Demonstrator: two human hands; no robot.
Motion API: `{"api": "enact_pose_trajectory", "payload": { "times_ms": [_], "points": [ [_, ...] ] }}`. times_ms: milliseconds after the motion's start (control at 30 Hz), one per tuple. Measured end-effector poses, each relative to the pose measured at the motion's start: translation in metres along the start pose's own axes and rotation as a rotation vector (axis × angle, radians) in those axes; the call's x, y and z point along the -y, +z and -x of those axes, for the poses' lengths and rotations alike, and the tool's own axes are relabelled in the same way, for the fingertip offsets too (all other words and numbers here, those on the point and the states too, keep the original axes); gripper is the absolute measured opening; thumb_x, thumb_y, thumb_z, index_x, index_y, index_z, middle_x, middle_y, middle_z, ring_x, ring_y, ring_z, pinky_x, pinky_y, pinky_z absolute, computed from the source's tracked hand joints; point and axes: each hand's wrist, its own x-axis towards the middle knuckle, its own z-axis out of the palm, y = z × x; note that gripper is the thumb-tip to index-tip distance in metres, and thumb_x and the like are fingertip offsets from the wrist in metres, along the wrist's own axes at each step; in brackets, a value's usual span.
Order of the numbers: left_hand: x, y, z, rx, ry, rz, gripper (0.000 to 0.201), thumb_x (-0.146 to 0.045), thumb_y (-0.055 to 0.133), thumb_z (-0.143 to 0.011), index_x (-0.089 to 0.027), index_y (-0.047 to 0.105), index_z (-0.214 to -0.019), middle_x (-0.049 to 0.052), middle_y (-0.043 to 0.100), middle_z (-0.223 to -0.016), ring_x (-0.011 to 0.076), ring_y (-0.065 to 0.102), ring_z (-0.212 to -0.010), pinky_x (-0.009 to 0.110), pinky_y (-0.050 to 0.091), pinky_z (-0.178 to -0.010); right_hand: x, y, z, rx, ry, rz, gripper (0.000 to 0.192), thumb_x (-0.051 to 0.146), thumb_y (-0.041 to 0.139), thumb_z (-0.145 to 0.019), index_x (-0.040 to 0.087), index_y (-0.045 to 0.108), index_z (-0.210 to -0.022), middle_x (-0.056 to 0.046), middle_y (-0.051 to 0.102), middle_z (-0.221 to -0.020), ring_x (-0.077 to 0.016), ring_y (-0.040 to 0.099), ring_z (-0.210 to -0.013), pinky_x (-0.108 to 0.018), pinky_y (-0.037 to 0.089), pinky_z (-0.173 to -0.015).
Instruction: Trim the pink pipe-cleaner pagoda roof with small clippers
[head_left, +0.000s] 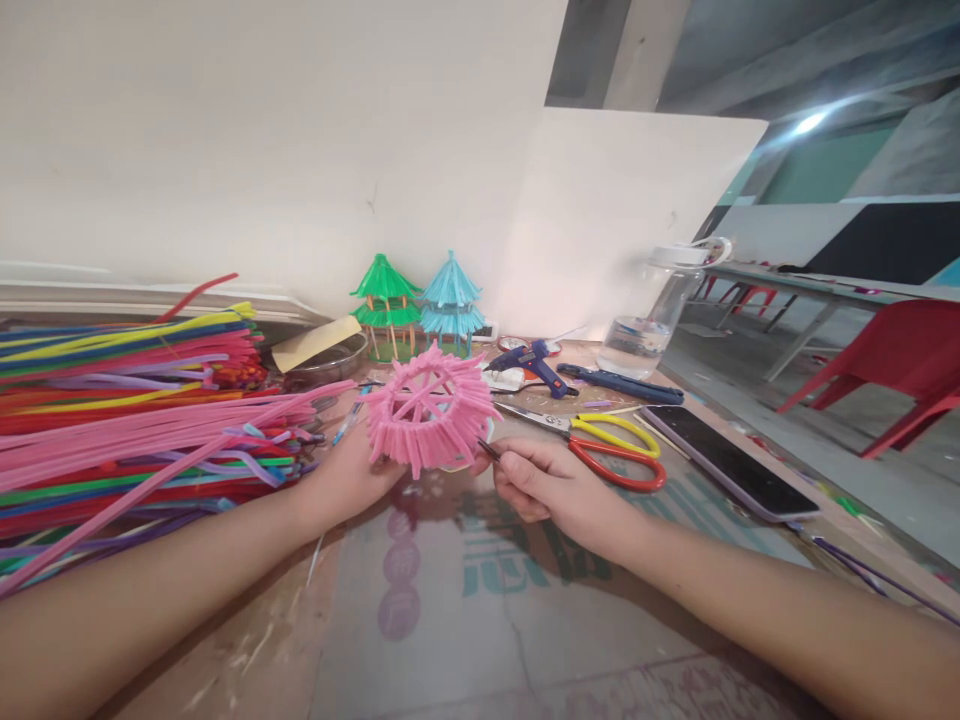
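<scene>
A pink pipe-cleaner roof piece [431, 410], a spoked ring with a fringe of short pink strips, is tilted up above the work board. My left hand [349, 480] is closed on its lower left side, the fingertips hidden behind the fringe. Between the thumb and fingers of my right hand [551, 485] is a thin dark tool [489, 449], its tip at the ring's lower right edge; its exact kind is too small to make out. Two finished little pavilions, one green [385, 305] and one light blue [451, 300], stand behind the pink piece.
Bundles of coloured pipe cleaners [150, 440] fill the left side. Beyond my right hand lie scissors [611, 450], a blue glue gun [536, 365], dark blue pliers [622, 383] and a phone [727, 460]. A water bottle [649, 310] stands at the back right, a metal bowl [330, 358] at the back left.
</scene>
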Motion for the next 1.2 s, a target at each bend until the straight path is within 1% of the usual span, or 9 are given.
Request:
{"api": "enact_pose_trajectory", "payload": {
  "times_ms": [133,333,433,533,667,733,833,1033,1200],
  "points": [
    [0.003,0.0,0.003,-0.025,0.024,-0.049,0.027,-0.02,0.051,-0.089,-0.02,0.063,-0.113,0.012,0.072,-0.118,0.0313,0.065,-0.117,0.053,0.051,-0.103,0.001,0.001,0.0,0.008,-0.025,-0.002,0.053,0.069,0.063,-0.085,0.016,0.059,-0.086,0.008,0.036,-0.06,-0.0069,0.023,-0.049,-0.024,0.017,-0.044],
    [0.0,-0.001,0.0,-0.018,0.029,-0.056,0.024,-0.021,0.052,-0.09,-0.019,0.063,-0.111,0.012,0.072,-0.12,0.0302,0.064,-0.118,0.049,0.054,-0.101,0.001,0.001,0.0,-0.016,-0.034,0.041,0.054,0.07,0.062,-0.085,0.016,0.059,-0.086,0.008,0.036,-0.059,-0.0072,0.025,-0.049,-0.024,0.018,-0.045],
    [-0.003,-0.002,-0.002,-0.003,0.037,-0.054,0.026,-0.02,0.052,-0.091,-0.019,0.063,-0.114,0.012,0.071,-0.124,0.0294,0.066,-0.116,0.048,0.053,-0.103,-0.001,0.0,0.0,-0.047,-0.012,0.054,0.058,0.074,0.062,-0.082,0.016,0.059,-0.085,0.008,0.036,-0.06,-0.007,0.024,-0.05,-0.024,0.018,-0.045],
    [-0.003,-0.002,-0.003,0.001,0.043,-0.032,0.031,-0.017,0.051,-0.09,-0.019,0.062,-0.119,0.012,0.071,-0.123,0.0288,0.068,-0.113,0.047,0.053,-0.103,-0.002,0.0,-0.001,-0.054,0.008,0.046,0.059,0.074,0.063,-0.08,0.016,0.06,-0.085,0.008,0.035,-0.061,-0.0069,0.024,-0.049,-0.024,0.017,-0.044],
    [-0.003,-0.002,-0.002,-0.01,0.053,-0.018,0.031,-0.017,0.052,-0.089,-0.02,0.063,-0.117,0.011,0.072,-0.122,0.0295,0.067,-0.116,0.047,0.053,-0.103,-0.002,0.0,-0.001,-0.05,-0.011,0.034,0.057,0.073,0.063,-0.081,0.016,0.059,-0.085,0.007,0.036,-0.06,-0.007,0.024,-0.049,-0.024,0.018,-0.044],
    [-0.005,-0.002,-0.003,-0.013,0.048,-0.003,0.029,-0.017,0.053,-0.089,-0.02,0.064,-0.115,0.012,0.071,-0.123,0.03,0.066,-0.118,0.048,0.052,-0.104,-0.002,0.0,-0.001,-0.051,-0.024,0.031,0.057,0.073,0.063,-0.081,0.016,0.059,-0.084,0.008,0.036,-0.06,-0.0071,0.025,-0.049,-0.024,0.017,-0.044],
    [-0.008,-0.003,-0.005,0.015,0.016,0.037,0.028,-0.02,0.053,-0.091,-0.02,0.066,-0.115,0.012,0.071,-0.125,0.0299,0.066,-0.117,0.048,0.052,-0.103,0.0,0.0,0.0,-0.04,-0.028,0.042,0.057,0.073,0.062,-0.082,0.016,0.058,-0.084,0.007,0.036,-0.06,-0.0073,0.025,-0.049,-0.025,0.018,-0.044],
    [-0.007,-0.003,-0.006,0.024,-0.016,0.039,0.033,-0.026,0.056,-0.093,-0.02,0.065,-0.124,0.012,0.074,-0.116,0.0291,0.068,-0.112,0.046,0.055,-0.1,0.002,0.003,0.0,-0.015,-0.045,0.057,0.057,0.073,0.06,-0.084,0.016,0.058,-0.086,0.008,0.035,-0.058,-0.0081,0.026,-0.05,-0.025,0.019,-0.046],
    [-0.009,-0.003,-0.008,0.017,-0.014,0.067,0.028,-0.026,0.056,-0.093,-0.02,0.067,-0.117,0.011,0.073,-0.118,0.0286,0.067,-0.113,0.045,0.055,-0.101,0.004,0.002,0.0,-0.049,-0.045,0.098,0.058,0.075,0.06,-0.082,0.017,0.058,-0.081,0.008,0.035,-0.056,-0.0086,0.027,-0.049,-0.025,0.02,-0.046]
  ]
}}
